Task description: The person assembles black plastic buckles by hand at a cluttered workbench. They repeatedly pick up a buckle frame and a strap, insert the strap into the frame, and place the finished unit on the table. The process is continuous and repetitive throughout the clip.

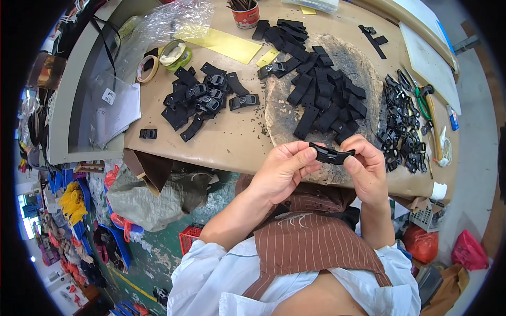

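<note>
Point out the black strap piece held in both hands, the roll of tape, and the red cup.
black strap piece point(331, 154), head view, its middle between the hands
roll of tape point(147, 69), head view, its ring
red cup point(245, 17), head view, its side wall

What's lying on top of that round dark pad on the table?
A loose heap of flat black strips covers the pad's middle; its worn grey rim shows around them. The left hand and right hand hide its near edge.
</note>
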Demonstrator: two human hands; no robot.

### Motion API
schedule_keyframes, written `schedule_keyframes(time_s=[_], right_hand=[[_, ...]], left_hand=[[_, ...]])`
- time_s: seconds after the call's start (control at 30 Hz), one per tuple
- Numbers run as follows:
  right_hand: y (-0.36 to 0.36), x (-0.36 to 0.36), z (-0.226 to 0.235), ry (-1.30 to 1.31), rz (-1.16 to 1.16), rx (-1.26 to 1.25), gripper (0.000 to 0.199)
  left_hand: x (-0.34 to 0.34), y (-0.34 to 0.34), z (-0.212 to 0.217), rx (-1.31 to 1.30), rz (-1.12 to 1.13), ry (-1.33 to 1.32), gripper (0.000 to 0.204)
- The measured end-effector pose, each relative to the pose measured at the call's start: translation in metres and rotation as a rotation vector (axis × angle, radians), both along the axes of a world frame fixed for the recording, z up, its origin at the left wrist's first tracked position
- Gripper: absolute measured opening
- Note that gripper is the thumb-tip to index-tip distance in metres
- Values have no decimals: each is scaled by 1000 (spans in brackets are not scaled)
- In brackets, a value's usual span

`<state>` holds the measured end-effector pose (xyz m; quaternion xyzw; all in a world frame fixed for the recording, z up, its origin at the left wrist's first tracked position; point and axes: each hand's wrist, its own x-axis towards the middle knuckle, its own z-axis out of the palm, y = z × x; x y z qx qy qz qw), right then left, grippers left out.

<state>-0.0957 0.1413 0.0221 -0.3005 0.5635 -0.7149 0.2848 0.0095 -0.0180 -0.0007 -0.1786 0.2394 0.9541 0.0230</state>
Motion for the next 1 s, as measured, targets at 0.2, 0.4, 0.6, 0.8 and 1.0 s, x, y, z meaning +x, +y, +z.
schedule_keyframes(time_s=[0.2,0.4,0.6,0.8,1.0], right_hand=[[-6,6,-12,-570,-22,-53,11],[5,-11,3,-379,255,220,12],[-8,-4,1,-295,103,172,19],[-7,8,-14,-320,-84,83,23],[-5,21,-21,-196,-38,88,24]], left_hand=[[-4,3,-3,-98,48,113,25],[-3,-22,9,-326,-330,125,42],[-3,-18,5,-458,-354,167,45],[-1,2,-1,-412,-28,96,44],[-3,6,-1,-256,100,50,39]])
